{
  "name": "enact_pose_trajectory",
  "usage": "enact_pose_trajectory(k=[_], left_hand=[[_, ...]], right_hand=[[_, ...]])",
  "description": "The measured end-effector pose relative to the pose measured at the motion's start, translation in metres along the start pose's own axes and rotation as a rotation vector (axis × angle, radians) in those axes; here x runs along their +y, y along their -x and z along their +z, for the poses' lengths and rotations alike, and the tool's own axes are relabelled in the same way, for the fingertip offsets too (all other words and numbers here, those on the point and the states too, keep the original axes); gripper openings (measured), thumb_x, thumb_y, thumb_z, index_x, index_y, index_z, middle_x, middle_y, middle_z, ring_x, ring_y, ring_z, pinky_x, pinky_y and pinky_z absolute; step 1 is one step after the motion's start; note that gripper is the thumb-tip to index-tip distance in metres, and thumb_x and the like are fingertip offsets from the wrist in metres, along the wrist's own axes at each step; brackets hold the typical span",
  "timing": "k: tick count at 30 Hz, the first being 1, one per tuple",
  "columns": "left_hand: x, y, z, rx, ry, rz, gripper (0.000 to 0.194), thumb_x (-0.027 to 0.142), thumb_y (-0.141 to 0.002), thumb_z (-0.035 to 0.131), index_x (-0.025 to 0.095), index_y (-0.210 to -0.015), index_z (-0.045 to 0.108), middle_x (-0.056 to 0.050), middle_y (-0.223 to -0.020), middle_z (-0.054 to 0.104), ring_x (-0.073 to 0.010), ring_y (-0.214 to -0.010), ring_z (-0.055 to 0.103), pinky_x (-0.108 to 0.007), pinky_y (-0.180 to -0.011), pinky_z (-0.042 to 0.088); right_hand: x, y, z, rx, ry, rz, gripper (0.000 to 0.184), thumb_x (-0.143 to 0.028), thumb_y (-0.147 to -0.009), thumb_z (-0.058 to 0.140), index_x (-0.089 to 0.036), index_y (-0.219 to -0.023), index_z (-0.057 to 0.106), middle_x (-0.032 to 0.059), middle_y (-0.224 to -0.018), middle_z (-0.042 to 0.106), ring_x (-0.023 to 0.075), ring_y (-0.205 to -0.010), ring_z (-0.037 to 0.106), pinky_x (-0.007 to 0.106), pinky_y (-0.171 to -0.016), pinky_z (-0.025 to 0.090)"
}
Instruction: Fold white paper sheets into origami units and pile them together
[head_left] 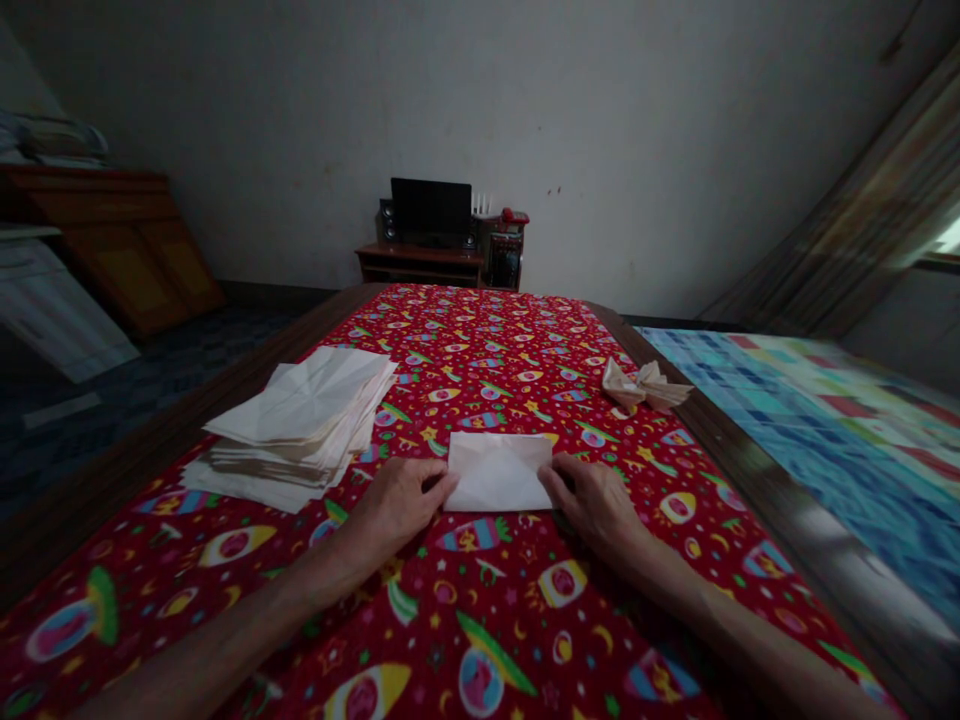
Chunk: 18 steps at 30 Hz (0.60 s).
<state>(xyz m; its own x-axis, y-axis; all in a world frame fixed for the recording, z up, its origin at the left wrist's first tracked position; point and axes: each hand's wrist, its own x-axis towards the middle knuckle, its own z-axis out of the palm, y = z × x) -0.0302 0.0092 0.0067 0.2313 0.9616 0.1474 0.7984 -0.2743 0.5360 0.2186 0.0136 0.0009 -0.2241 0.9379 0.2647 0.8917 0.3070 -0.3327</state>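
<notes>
- While the folded white paper (497, 472) lies flat on the red-printed desk (150, 470), your left grip (394, 510) curls against its left edge; pinch or mere touch, you cannot tell.
- Your right grip (592, 505) meets its right edge, equally unclear.
- A creased paper stack (296, 420) lies just beyond your left grip.
- A folded paper shape (645, 387) sits farther right, near the desk's edge.

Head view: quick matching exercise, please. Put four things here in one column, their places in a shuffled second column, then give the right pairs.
Things:
1. folded white paper
2. stack of creased white paper
3. folded tan paper
4. black monitor

Places:
A. on a wooden stand
B. between the left hand and right hand
C. near the right edge of the red patterned cloth
D. on the cloth's left side

Pairs: 1-B, 2-D, 3-C, 4-A
</notes>
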Motion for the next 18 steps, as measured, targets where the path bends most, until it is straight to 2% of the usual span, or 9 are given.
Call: enact_pose_trajectory(k=[3,6,11,18], left_hand=[[0.006,-0.004,-0.003,0.010,-0.064,-0.012,0.037,0.036,-0.085,0.042,0.017,-0.054,0.050,0.003,-0.049,0.047,-0.0103,-0.050,0.045,-0.022,-0.050,0.022],[0.008,-0.011,-0.005,-0.034,-0.108,-0.026,0.033,0.031,-0.083,0.044,0.018,-0.055,0.053,0.002,-0.046,0.049,-0.0115,-0.049,0.047,-0.022,-0.050,0.024],[0.007,-0.016,-0.004,-0.052,-0.190,-0.024,0.027,0.028,-0.081,0.046,0.017,-0.059,0.058,0.000,-0.053,0.056,-0.0127,-0.052,0.052,-0.023,-0.052,0.025],[0.003,-0.020,-0.002,-0.087,-0.206,-0.056,0.027,0.030,-0.082,0.049,0.017,-0.059,0.056,0.000,-0.055,0.057,-0.0131,-0.054,0.054,-0.023,-0.053,0.030]], right_hand=[[-0.005,-0.008,-0.003,-0.039,0.129,0.027,0.029,-0.032,-0.090,0.042,-0.018,-0.073,0.061,0.0021,-0.061,0.062,0.0129,-0.055,0.054,0.025,-0.053,0.024],[-0.008,-0.015,-0.004,-0.064,0.209,0.055,0.026,-0.032,-0.089,0.044,-0.019,-0.078,0.063,0.0038,-0.066,0.066,0.0137,-0.058,0.056,0.025,-0.052,0.022],[-0.006,-0.019,-0.003,-0.099,0.263,0.058,0.025,-0.033,-0.090,0.044,-0.019,-0.083,0.063,0.0043,-0.070,0.067,0.0142,-0.059,0.057,0.025,-0.051,0.022],[-0.010,-0.022,-0.004,-0.113,0.317,0.038,0.024,-0.032,-0.092,0.043,-0.018,-0.083,0.061,0.0052,-0.071,0.068,0.0155,-0.061,0.059,0.027,-0.052,0.022]])
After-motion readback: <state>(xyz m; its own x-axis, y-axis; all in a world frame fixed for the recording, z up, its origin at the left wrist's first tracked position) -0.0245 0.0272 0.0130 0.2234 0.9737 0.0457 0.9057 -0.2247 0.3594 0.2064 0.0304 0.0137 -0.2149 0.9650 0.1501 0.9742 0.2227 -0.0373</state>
